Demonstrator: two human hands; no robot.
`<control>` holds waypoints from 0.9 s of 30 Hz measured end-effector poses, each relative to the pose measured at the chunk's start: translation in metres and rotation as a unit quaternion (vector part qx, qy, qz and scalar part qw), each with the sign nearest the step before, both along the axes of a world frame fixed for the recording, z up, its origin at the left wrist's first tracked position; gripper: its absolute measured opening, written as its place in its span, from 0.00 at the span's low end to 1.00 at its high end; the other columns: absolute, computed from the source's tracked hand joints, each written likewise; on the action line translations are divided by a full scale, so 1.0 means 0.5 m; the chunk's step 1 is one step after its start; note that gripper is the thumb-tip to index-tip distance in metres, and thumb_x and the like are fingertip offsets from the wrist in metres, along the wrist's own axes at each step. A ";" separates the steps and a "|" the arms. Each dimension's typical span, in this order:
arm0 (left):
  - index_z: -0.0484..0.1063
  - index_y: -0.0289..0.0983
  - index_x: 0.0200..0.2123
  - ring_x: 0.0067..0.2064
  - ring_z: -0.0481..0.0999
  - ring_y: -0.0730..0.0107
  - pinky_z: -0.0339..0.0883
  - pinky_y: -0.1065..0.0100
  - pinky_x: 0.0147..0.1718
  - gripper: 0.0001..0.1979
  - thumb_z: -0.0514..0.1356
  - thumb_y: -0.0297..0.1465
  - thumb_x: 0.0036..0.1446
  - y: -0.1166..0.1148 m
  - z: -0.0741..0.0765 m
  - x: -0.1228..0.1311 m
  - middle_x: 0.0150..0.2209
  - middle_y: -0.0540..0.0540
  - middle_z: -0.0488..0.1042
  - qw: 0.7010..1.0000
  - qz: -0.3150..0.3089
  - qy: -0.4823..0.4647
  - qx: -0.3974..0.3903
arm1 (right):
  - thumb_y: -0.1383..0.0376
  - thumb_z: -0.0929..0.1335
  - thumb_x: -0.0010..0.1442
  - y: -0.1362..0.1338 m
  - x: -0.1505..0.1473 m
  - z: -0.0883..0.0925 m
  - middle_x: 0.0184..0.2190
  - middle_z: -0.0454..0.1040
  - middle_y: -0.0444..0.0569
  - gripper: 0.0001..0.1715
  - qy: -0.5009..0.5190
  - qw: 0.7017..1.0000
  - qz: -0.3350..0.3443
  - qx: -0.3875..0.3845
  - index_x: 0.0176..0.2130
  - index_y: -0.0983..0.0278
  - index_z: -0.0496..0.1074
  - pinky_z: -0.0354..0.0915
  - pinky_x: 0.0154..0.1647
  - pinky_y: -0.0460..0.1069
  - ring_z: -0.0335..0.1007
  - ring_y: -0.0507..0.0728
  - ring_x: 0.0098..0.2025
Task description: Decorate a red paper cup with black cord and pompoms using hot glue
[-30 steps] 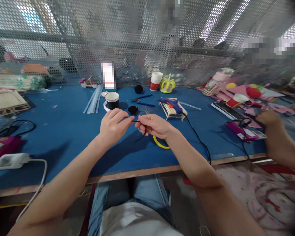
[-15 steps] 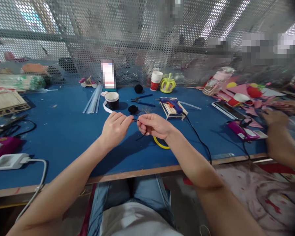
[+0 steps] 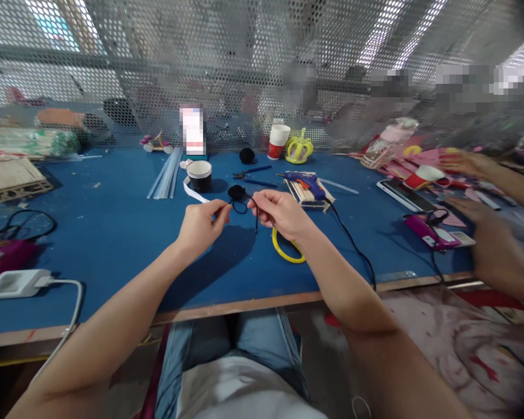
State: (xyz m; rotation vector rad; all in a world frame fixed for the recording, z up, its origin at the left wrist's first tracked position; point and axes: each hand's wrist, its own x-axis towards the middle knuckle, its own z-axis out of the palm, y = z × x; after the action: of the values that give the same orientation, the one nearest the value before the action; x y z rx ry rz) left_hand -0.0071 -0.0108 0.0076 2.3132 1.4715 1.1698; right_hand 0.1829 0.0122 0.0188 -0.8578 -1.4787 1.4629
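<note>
A thin black cord (image 3: 257,220), perhaps a fuzzy wire, runs between my two hands above the table. It makes a small loop in the gap between them, and one end hangs down beside my right fingers. My left hand (image 3: 202,226) pinches the cord between thumb and forefinger. My right hand (image 3: 276,210) is closed on the other side of it, fingers curled in. Just beyond the loop lies a black pompom (image 3: 236,192). A yellow ring (image 3: 286,254) sits on the table, partly hidden below my right wrist.
Around the blue table (image 3: 126,250) are a glue gun (image 3: 303,180) on a small stick rack, pliers (image 3: 262,181), a black-and-white cup (image 3: 199,177), glue sticks (image 3: 166,174), stacked paper cups (image 3: 279,139) and a yellow crown (image 3: 299,148). Another person's hands (image 3: 471,166) work at right.
The cord, earlier held nearly straight between my fingertips, now forms a loop. My hands have moved slightly apart. At right, the other person's hand has shifted over the pink pieces.
</note>
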 end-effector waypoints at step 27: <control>0.67 0.35 0.24 0.25 0.66 0.77 0.59 0.71 0.25 0.16 0.69 0.38 0.41 -0.001 0.015 0.003 0.23 0.51 0.67 0.744 -0.273 -0.453 -0.408 | 0.49 0.66 0.56 -0.002 0.020 0.019 0.21 0.69 0.42 0.22 -0.050 0.997 0.044 0.039 0.30 0.66 0.72 0.53 0.16 0.41 0.57 0.44 0.17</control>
State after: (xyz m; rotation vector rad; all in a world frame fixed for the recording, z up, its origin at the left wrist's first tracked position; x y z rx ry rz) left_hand -0.0057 -0.0111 0.0149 1.1118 0.6192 0.9321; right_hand 0.1930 0.0111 0.0280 -0.8377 -1.6548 1.4343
